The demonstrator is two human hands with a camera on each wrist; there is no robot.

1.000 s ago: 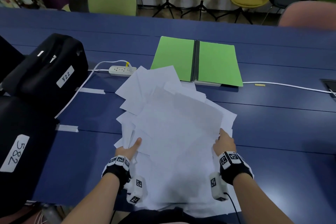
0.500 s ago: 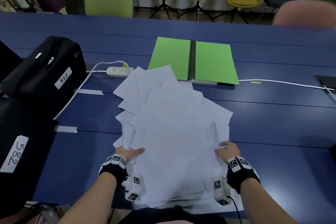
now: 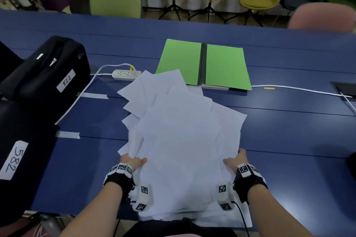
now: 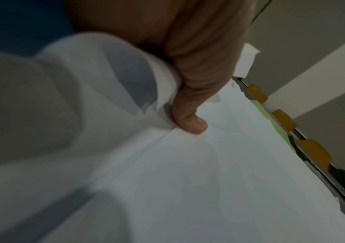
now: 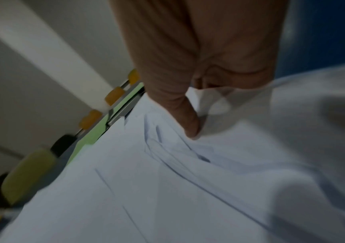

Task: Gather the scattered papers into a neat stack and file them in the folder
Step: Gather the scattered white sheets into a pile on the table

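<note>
A loose, fanned pile of white papers lies on the blue table in front of me, its near edge hanging over the table's front. My left hand grips the pile's left side, thumb on top and fingers hidden beneath. My right hand grips the right side the same way, thumb pressing the sheets. Beyond the pile an open green folder lies flat; the farthest sheets overlap its near edge.
Two black cases with white number labels stand at the left. A white power strip and its cable lie left of the folder. Another white cable runs right. Chairs line the far side.
Both hands have slid back toward me along the pile's sides and now grip it nearer its front. The sheets have drawn closer together.
</note>
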